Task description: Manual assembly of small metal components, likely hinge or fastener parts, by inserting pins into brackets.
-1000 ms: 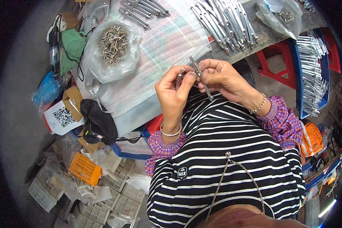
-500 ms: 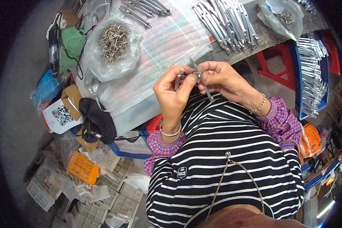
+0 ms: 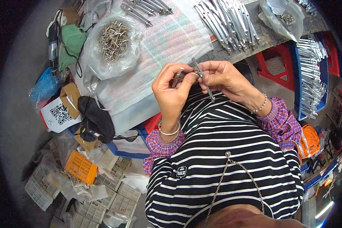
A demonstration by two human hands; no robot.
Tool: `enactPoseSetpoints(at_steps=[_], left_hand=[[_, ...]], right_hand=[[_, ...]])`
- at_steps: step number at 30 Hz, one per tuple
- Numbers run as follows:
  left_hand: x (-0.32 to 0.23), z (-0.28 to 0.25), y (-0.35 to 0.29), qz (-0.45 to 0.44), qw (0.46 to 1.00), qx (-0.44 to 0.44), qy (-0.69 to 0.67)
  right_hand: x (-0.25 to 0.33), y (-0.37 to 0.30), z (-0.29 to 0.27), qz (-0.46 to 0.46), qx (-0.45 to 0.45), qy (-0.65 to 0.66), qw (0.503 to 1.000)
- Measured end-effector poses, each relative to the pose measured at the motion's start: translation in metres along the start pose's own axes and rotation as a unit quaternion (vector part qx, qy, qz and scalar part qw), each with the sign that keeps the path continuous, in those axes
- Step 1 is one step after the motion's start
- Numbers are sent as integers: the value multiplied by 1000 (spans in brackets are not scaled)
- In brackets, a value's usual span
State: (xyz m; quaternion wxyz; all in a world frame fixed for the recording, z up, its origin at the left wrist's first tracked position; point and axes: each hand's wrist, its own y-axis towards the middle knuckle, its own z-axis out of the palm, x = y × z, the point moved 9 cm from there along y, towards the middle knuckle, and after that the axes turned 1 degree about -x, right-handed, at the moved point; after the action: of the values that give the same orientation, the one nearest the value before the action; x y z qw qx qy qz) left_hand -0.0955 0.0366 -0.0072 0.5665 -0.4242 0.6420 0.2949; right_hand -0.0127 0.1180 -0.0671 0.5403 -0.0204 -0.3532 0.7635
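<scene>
My right hand (image 3: 225,78) pinches a slim, shiny metal bar (image 3: 209,92) that slants down between my hands. My left hand (image 3: 173,84) is closed, its thumb and fingertips meeting the bar near its upper part. Another small metal piece (image 3: 177,77) is tucked in the curl of my left fingers, and its exact kind is hard to make out. Whatever lies between the fingertips at the bar is mostly hidden. Past my left hand, a clear plastic bag (image 3: 92,47) holds a heap of T-shaped metal pins (image 3: 114,41) on the foam-covered table (image 3: 155,41).
Metal bars (image 3: 231,28) lie in a pile at the table's far edge, with more bars (image 3: 144,8) to their left. A blue bin (image 3: 297,81) full of bars stands at right beside a red stool (image 3: 277,72). A power tool (image 3: 53,49) and black pouch (image 3: 97,116) are at left.
Both hands stay at nearly the same spot. The left fingertips shift slightly against the bar, and the view moves a little.
</scene>
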Motion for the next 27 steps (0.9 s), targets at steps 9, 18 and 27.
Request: enactPoseSetpoints(at_steps=[9,18,27], left_hand=[[2,3,-1,-37,999,18,-3],[-13,-2,-3,-45,988,6,-147],[-37,13,-6,101,993,63,8]], right_hand=[[0,4,2,-21,62,-12,998],[3,2,0,-10,44,20,999],[0,0,-1,2,53,89,995]])
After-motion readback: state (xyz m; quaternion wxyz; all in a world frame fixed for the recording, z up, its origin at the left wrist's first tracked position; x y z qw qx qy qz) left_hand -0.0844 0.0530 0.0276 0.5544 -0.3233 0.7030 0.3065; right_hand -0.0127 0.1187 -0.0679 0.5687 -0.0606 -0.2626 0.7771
